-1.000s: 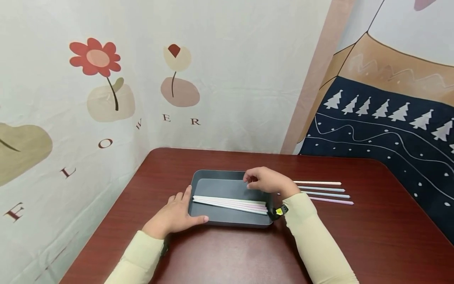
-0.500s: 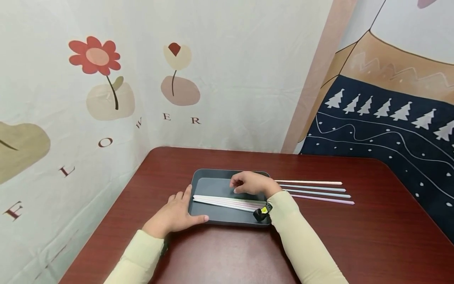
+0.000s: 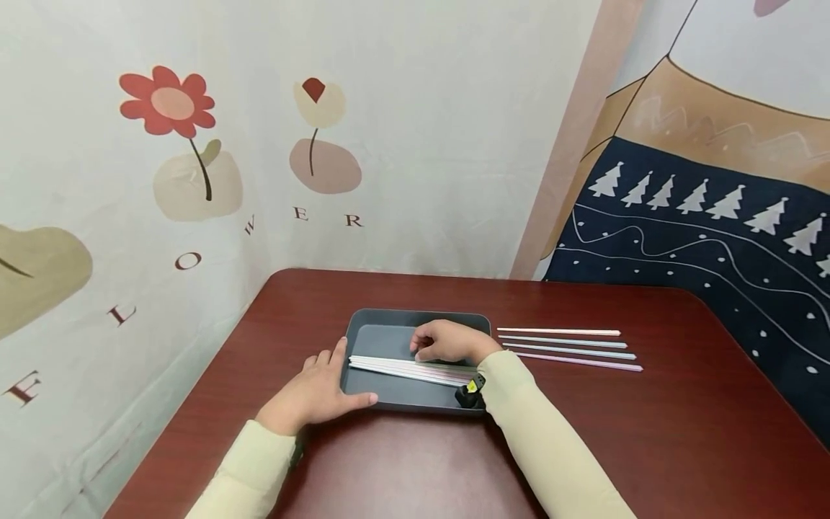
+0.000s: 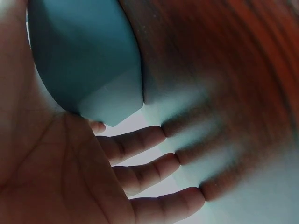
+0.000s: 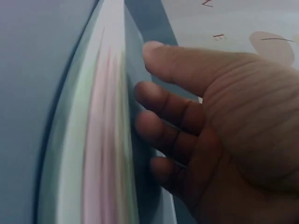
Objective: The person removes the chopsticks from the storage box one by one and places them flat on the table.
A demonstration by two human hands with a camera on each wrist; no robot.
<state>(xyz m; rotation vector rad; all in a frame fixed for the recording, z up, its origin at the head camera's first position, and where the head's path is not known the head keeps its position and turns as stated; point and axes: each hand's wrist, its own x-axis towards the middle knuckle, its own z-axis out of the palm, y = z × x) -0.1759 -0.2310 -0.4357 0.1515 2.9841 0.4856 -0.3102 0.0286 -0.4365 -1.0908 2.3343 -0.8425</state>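
A bundle of pale pastel chopsticks [image 3: 389,366] lies across the dark grey tray [image 3: 382,337] in the head view. My left hand [image 3: 314,393] rests at the tray's left side, fingers extended along the rim and thumb at the near corner; the left wrist view shows the tray wall [image 4: 88,56] by the palm. Over the tray's right half is my right hand [image 3: 447,341], just beyond the bundle, its fingers loosely bent. In the right wrist view, a narrow gap parts those fingertips [image 5: 152,123] from the chopsticks [image 5: 100,130], and the hand holds nothing.
Several single chopsticks [image 3: 570,346] in cream, blue and pink lie roughly parallel on the reddish-brown table [image 3: 674,418], right of the tray. A printed cloth [image 3: 415,144] hangs behind the table's back edge, and a dark patterned one [image 3: 700,238] hangs at the right.
My right hand has moved left and slightly down over the tray, closer to the bundle. The single chopsticks' left ends are uncovered now. My left hand stays at the rim.
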